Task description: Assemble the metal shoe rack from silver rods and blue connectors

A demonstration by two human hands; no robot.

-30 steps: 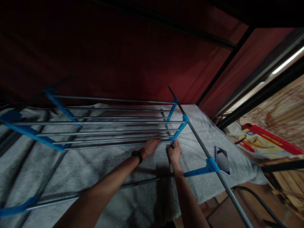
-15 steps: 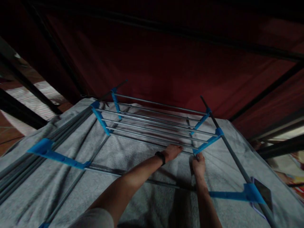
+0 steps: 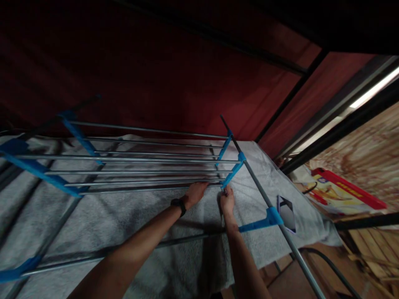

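Observation:
A rack of grey metal rods (image 3: pixel 140 171) and blue plastic brackets (image 3: pixel 234 171) lies on a grey blanket. My left hand (image 3: pixel 196 194), a black band on its wrist, is closed around the nearest low rod, close to its right end. Just right of it, my right hand (image 3: pixel 228 200) pinches the tube at the lower tip of the right bracket; its fingertips are partly hidden. Both forearms reach over a front crossbar (image 3: pixel 187 239), which joins another blue bracket (image 3: pixel 258 223) at the right.
A phone (image 3: pixel 287 214) lies on the blanket (image 3: pixel 249 249) to the right. Behind the rack hangs a dark red cloth (image 3: pixel 174 83). Dark frame bars (image 3: pixel 311 151) cross at the right, with a red and yellow package (image 3: pixel 343 191) beyond them. A long side tube (image 3: pixel 258 185) slants along the right.
My view has swung to the right, so the rack appears farther left and the package and floor come into sight. Both hands keep the same places on the rack.

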